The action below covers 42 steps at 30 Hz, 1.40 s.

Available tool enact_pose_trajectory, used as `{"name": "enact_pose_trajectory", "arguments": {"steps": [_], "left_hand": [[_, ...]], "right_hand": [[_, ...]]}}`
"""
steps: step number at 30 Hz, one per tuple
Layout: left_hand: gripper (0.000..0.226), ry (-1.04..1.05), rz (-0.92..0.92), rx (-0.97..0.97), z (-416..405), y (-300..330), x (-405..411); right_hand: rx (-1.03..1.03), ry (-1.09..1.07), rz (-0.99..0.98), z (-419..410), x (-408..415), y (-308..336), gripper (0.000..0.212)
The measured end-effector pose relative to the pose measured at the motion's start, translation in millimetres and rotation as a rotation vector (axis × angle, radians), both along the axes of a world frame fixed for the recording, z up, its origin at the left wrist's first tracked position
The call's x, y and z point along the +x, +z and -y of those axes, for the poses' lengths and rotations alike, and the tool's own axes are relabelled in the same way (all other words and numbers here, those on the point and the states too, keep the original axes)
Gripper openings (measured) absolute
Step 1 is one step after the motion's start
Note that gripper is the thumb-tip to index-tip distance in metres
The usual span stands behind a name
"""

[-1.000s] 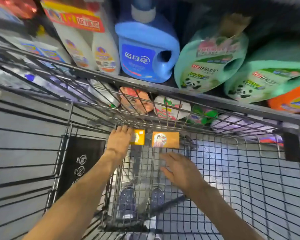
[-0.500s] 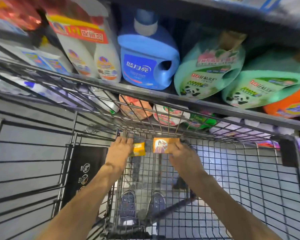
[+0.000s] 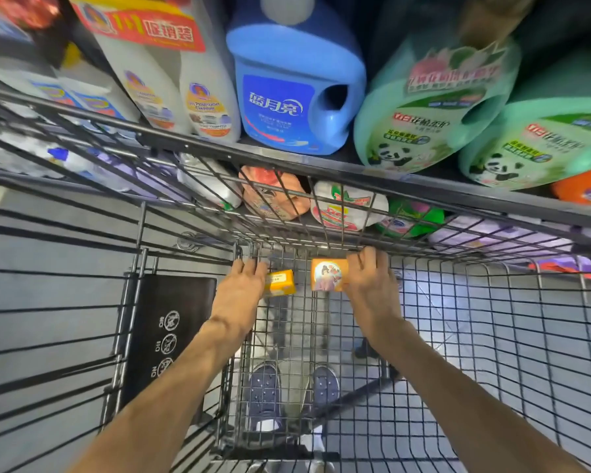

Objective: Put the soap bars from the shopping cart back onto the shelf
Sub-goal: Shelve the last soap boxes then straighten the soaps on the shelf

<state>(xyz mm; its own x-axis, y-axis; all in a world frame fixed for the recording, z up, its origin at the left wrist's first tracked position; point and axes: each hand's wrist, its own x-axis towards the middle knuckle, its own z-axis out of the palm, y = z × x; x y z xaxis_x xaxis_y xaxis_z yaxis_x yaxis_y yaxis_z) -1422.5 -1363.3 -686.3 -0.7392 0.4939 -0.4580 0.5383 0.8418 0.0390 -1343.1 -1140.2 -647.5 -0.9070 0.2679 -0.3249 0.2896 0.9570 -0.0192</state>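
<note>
Two orange soap bars lie at the far end of the wire shopping cart. My left hand grips the left soap bar, a yellow-orange box tilted on its edge. My right hand grips the right soap bar, whose face with a round picture points up at me. Both arms reach down into the cart basket. The shelf stands just beyond the cart's far rim.
On the shelf stand white shampoo bottles, a blue detergent jug and green panda-label jugs. Pouches and packs fill the shelf level below, seen through the wire. A black cart flap sits left. My shoes show through the cart floor.
My right hand moved forward from mid-cart and closed on the right soap bar. The left hand stayed on the left bar, which has tilted. The view has drawn closer to the shelf.
</note>
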Motion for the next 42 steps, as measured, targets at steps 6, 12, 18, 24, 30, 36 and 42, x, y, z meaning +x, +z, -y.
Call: {"name": "enact_pose_trajectory", "arguments": {"steps": [6, 12, 18, 24, 30, 36, 42], "left_hand": [[0.069, 0.064, 0.013, 0.036, -0.1, 5.6, 4.1], [0.052, 0.0, 0.004, 0.112, -1.8, 27.6, 8.6], [0.046, -0.022, 0.015, 0.292, -5.4, 88.6, 11.2], [0.038, -0.175, -0.048, 0.588, -15.9, 203.8, 14.0], [0.045, -0.322, -0.052, 0.71, -45.5, 341.3, 28.9], [0.046, -0.518, -0.053, 0.755, -106.1, 470.2, 48.5], [0.044, -0.681, -0.033, 0.82, -186.9, 574.6, 86.2]], "right_hand": [[-0.146, -0.035, -0.025, -6.6, 13.7, -8.2, 0.063], [-0.2, 0.092, 0.132, -20.3, 20.2, 7.7, 0.052], [-0.281, -0.021, 0.108, -25.5, 36.0, 69.2, 0.043], [-0.498, -0.226, 0.007, -40.9, 73.9, 181.8, 0.031], [-0.395, -0.286, -0.169, -60.9, 128.1, 331.6, 0.042], [-0.392, -0.431, -0.336, -94.9, 202.1, 451.5, 0.037], [-0.341, -0.538, -0.501, -142.5, 292.7, 544.3, 0.042]]}}
